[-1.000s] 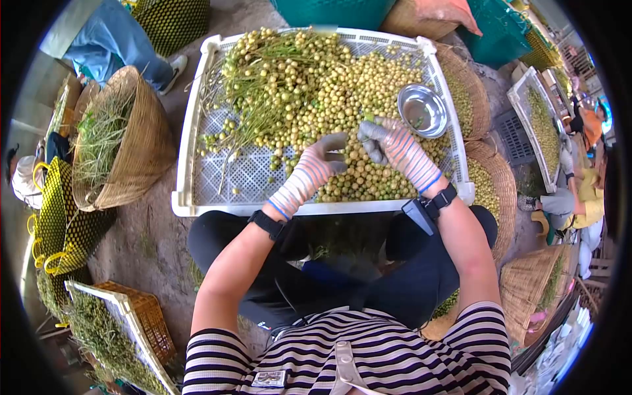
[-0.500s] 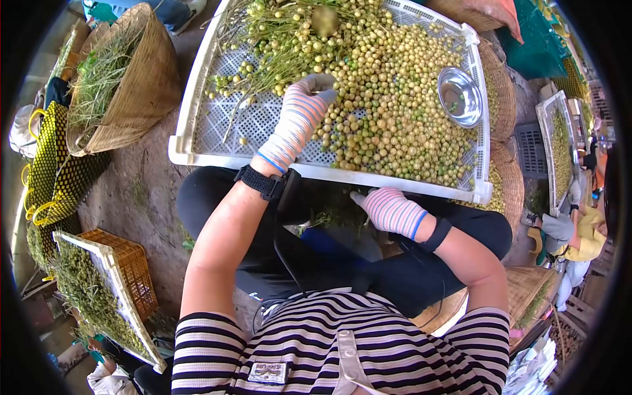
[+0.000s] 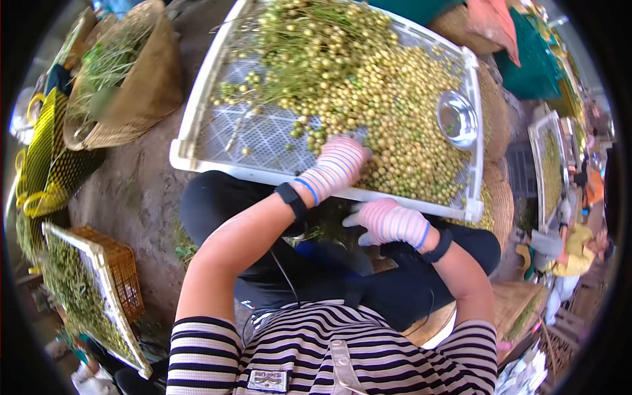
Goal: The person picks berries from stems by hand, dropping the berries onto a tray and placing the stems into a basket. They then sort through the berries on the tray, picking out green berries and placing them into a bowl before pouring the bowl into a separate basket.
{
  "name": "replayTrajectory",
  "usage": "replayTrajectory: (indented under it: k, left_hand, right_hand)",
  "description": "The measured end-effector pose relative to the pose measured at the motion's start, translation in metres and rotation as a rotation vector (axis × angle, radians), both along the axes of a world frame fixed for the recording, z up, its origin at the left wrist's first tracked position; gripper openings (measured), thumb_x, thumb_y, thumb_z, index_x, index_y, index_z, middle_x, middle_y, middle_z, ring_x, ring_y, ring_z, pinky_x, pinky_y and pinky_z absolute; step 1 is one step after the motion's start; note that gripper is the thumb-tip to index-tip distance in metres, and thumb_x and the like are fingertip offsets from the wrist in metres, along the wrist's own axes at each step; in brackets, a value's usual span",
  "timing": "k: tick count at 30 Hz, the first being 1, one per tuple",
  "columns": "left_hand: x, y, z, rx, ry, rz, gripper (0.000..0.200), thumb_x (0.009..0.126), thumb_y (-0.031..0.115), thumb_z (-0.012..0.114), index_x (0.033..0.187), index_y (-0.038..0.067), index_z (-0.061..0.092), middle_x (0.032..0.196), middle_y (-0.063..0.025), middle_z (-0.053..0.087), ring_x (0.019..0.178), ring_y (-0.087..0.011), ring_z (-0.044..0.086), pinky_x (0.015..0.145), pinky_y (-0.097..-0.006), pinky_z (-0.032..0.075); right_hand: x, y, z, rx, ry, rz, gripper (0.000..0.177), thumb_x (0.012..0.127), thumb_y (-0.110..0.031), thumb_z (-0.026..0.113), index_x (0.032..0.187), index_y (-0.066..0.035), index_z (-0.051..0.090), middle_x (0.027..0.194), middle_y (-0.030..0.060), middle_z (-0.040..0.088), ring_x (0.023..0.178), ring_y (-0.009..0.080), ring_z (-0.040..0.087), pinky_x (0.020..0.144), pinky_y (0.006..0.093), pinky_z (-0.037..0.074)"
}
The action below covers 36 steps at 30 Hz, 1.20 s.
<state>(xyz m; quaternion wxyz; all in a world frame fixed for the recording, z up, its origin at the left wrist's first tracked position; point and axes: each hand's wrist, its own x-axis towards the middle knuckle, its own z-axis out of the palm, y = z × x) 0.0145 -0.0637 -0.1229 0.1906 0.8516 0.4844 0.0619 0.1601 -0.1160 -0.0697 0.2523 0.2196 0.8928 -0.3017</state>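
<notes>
My left hand [image 3: 341, 162], in a striped glove with grey fingertips, reaches over the near edge of a white mesh tray [image 3: 217, 141]. Its fingertips touch round yellow-green fruits [image 3: 401, 131] and are partly hidden among them; whether they grip any cannot be told. Below the tray's near rim, above my lap, is my right hand [image 3: 390, 224], gloved alike, its fingers apart and nothing seen in them. Thin green stems with fruits [image 3: 296, 52] lie heaped at the tray's far left. A shiny metal bowl [image 3: 455, 120] rests on the fruits at the right.
A woven basket of greenery [image 3: 141, 85] stands at the upper left. Lower left, another loaded tray [image 3: 108, 283] leans by an orange crate [image 3: 125, 263]. Woven baskets [image 3: 498, 197] flank the tray's right side. Further right, a person in yellow [image 3: 576, 250] sits beside a tray.
My left hand has moved right and nearer to me, from beside the stems to the fruits at the tray's near edge. The fingers of my right hand have spread, and the view has shifted slightly.
</notes>
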Motion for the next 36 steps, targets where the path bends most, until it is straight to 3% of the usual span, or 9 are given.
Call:
replayTrajectory:
  k: [4, 6, 9, 12, 17, 24, 29, 31, 36]
  left_hand:
    - [-0.019, 0.006, 0.015, 0.149, -0.165, 0.264, 0.027, 0.072, 0.021, 0.064, 0.097, 0.012, 0.062, 0.104, -0.0124, 0.057, 0.097, -0.0337, 0.053, 0.08, -0.044, 0.044]
    - [-0.04, 0.015, 0.023, 0.212, -0.164, 0.399, 0.026, 0.072, 0.021, 0.064, 0.096, 0.011, 0.062, 0.107, -0.0128, 0.056, 0.098, -0.0332, 0.053, 0.08, -0.0439, 0.044]
    - [-0.08, 0.028, 0.031, 0.405, -0.107, 0.714, 0.021, 0.069, 0.019, 0.064, 0.087, 0.009, 0.063, 0.094, -0.0143, 0.061, 0.085, -0.0331, 0.058, 0.071, -0.0422, 0.048]
    - [-0.12, 0.037, 0.023, 0.159, -0.044, 0.724, 0.01, 0.059, 0.015, 0.063, 0.061, 0.005, 0.063, 0.053, -0.0144, 0.056, 0.05, -0.0314, 0.058, 0.046, -0.0415, 0.046]
    - [-0.125, 0.028, -0.008, 0.31, -0.081, 0.825, 0.008, 0.061, 0.009, 0.06, 0.065, 0.006, 0.066, 0.063, -0.0154, 0.062, 0.062, -0.0287, 0.063, 0.053, -0.0379, 0.05]
    - [-0.118, 0.036, -0.008, -0.189, 0.03, 0.706, 0.027, 0.059, 0.022, 0.076, 0.082, 0.01, 0.07, 0.086, -0.0104, 0.068, 0.083, -0.0248, 0.065, 0.068, -0.0332, 0.051]
    - [-0.091, 0.043, 0.004, 0.693, 0.194, 0.762, 0.017, 0.052, 0.02, 0.059, 0.062, 0.008, 0.066, 0.058, -0.0108, 0.058, 0.054, -0.027, 0.054, 0.048, -0.04, 0.041]
    - [-0.089, 0.053, 0.03, 0.746, 0.057, 0.574, 0.019, 0.053, 0.023, 0.057, 0.06, 0.007, 0.066, 0.055, -0.0107, 0.055, 0.052, -0.0266, 0.049, 0.049, -0.0427, 0.038]
    - [-0.077, 0.046, 0.108, 0.895, 0.023, 0.404, 0.016, 0.062, 0.025, 0.058, 0.065, 0.013, 0.068, 0.072, -0.0043, 0.064, 0.077, -0.0248, 0.057, 0.072, -0.0442, 0.039]
  right_hand:
    - [-0.014, 0.008, 0.012, -0.049, -0.147, -0.162, 0.041, 0.073, -0.024, 0.062, 0.113, -0.015, 0.06, 0.093, 0.0137, 0.064, 0.089, 0.0306, 0.06, 0.077, 0.0392, 0.048]
    - [-0.008, 0.008, 0.009, 0.036, 0.258, -0.131, 0.035, 0.074, -0.021, 0.061, 0.109, -0.014, 0.062, 0.084, 0.0135, 0.065, 0.08, 0.0319, 0.061, 0.071, 0.0403, 0.049]
    - [-0.018, 0.02, 0.012, -0.019, 0.222, -0.325, 0.032, 0.073, -0.019, 0.063, 0.104, -0.011, 0.063, 0.083, 0.0154, 0.064, 0.079, 0.0331, 0.061, 0.069, 0.0406, 0.049]
    - [-0.02, 0.032, 0.016, 0.122, 0.373, -0.289, 0.028, 0.074, -0.016, 0.063, 0.1, -0.005, 0.063, 0.088, 0.0181, 0.063, 0.083, 0.0333, 0.061, 0.072, 0.0389, 0.048]
    - [-0.045, 0.054, 0.005, -0.138, 0.412, -0.252, 0.023, 0.076, -0.006, 0.058, 0.097, 0.002, 0.062, 0.087, 0.0166, 0.064, 0.078, 0.0266, 0.063, 0.071, 0.0328, 0.049]
    - [-0.043, 0.06, -0.05, -0.349, 0.369, -0.424, 0.023, 0.079, -0.009, 0.054, 0.097, 0.004, 0.058, 0.074, 0.0099, 0.062, 0.054, 0.0126, 0.059, 0.046, 0.0228, 0.044]
    - [-0.031, 0.1, -0.055, -0.307, 0.382, -0.701, 0.03, 0.087, -0.018, 0.05, 0.111, -0.001, 0.054, 0.074, 0.0071, 0.058, 0.05, 0.0112, 0.054, 0.042, 0.0233, 0.044]
    - [0.0, 0.148, -0.074, -0.277, 0.429, -0.715, 0.031, 0.087, -0.018, 0.05, 0.113, -0.002, 0.053, 0.076, 0.0086, 0.059, 0.053, 0.0151, 0.056, 0.046, 0.0265, 0.046]
    - [0.025, 0.221, -0.065, 0.165, 0.609, -0.75, 0.031, 0.087, -0.017, 0.052, 0.114, -0.003, 0.054, 0.081, 0.0112, 0.06, 0.061, 0.0223, 0.059, 0.056, 0.0313, 0.049]
